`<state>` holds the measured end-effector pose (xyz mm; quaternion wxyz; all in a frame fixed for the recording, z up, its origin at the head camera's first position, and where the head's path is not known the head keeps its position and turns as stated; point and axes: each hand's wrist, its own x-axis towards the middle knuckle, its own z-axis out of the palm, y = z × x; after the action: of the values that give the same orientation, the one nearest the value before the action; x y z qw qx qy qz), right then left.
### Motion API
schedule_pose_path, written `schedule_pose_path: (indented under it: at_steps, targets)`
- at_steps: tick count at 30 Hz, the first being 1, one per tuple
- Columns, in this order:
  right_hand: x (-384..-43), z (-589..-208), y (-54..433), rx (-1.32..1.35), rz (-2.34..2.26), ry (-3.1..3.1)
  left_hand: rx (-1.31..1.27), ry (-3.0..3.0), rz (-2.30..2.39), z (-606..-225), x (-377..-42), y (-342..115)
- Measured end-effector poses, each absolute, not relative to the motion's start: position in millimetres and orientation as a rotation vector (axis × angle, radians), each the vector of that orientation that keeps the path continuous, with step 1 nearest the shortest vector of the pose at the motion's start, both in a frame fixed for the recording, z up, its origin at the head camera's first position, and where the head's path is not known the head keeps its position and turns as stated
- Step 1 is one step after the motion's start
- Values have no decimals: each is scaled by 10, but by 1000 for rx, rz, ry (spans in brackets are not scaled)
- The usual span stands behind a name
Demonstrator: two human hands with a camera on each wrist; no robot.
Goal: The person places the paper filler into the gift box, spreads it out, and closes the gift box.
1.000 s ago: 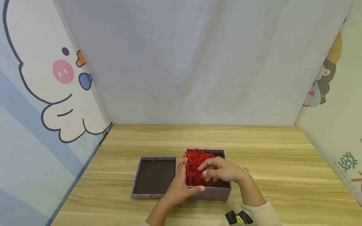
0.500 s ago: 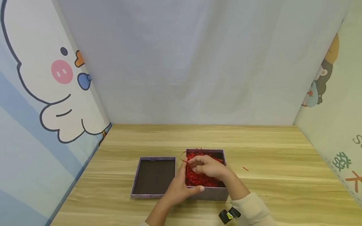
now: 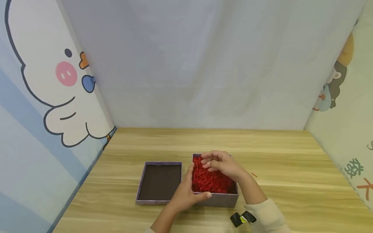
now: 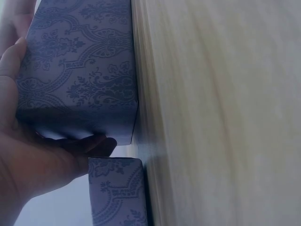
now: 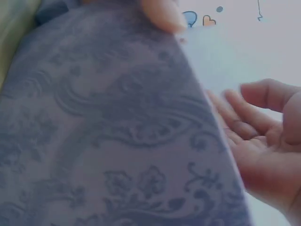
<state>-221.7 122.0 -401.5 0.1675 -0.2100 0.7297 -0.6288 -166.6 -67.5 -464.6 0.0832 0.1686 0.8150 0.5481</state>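
A patterned purple-grey gift box (image 3: 217, 200) sits on the table, its inside filled with red shredded paper (image 3: 211, 182). My left hand (image 3: 184, 193) holds the box at its near left corner, thumb over the front edge and fingers along the left wall, as the left wrist view also shows. Over the far part of the box hovers my right hand (image 3: 225, 165), its fingers loosely bent above the paper. In the right wrist view that hand (image 5: 268, 127) lies behind the box wall (image 5: 117, 136), with no paper visible in it.
The shallow box lid (image 3: 160, 183), dark inside, lies just left of the box. A single red paper strand (image 3: 254, 175) lies on the wooden table (image 3: 279, 152) to the right. Cartoon-printed walls stand at both sides, with a pale curtain (image 3: 204, 64) behind.
My right hand has swept left across the box, then back toward its far right. The red paper now lies flatter and spreads nearer the front. My left hand has stayed at the corner.
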Motion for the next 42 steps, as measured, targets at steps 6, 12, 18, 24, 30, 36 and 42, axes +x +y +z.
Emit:
schedule_pose_path:
  at_steps: [6,12,18,24,30,36,42]
  targets:
    - [-2365,-4031,1140,-680,-1674,2194,495,2449,1627,-4624,-1666,-690]
    - [-2424,-4245,1063,-568,-1316,2358,519,2471,1611,-4626,-1666,-674]
    - [-2443,-4296,1073,-535,-1326,2374,503,2479,1614,-4621,-1657,-668]
    - [-2387,-4205,1115,-573,-1385,2369,508,2478,1608,-4610,-1652,-674]
    - [-2212,-4014,1193,-626,-1613,2364,498,2454,1617,-4575,-1648,-679]
    - [-2051,-4018,1144,-746,-1636,2163,495,2424,1618,-4556,-1631,-690]
    - [-2048,-4167,1078,-798,-1403,2175,507,2403,1617,-4571,-1634,-694]
